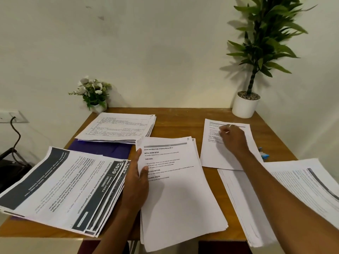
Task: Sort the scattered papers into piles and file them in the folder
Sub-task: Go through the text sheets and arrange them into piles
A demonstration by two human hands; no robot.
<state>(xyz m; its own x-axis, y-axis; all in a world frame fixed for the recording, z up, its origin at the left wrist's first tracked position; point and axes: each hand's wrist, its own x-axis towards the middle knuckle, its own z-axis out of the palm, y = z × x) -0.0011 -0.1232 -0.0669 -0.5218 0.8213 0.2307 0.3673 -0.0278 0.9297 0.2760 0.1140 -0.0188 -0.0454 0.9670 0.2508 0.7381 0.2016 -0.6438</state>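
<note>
1. The wooden surface (183,125) carries several paper piles, and both hands are at work on it.
2. The left hand (135,178) lies along the left edge of the centre pile (179,198). Its fingers (138,156) are straight and close together, and the thumb rests on the top sheet. It grips nothing.
3. The right hand (233,141) reaches to the single sheet (218,154) at the right rear. Its fingers are bent, with the tips down on the printed upper part of the sheet. Whether they pinch the paper cannot be told.
4. The single sheet overlaps the far end of the right pile (238,208), which lies under the right forearm.
5. A further pile (315,184) lies at the far right edge, partly overlapping the right pile.
6. The banner pile (64,187), with dark headers, lies fanned at the left, just beside the left hand.
7. The table-print pile (119,127) lies at the left rear.
8. The purple folder (102,149) lies flat between these two left piles, partly covered by both.
9. A blue object (264,155) shows by the right forearm; its type cannot be told.
10. A flower pot (93,94) and a tall potted plant (245,106) stand at the rear corners.
</note>
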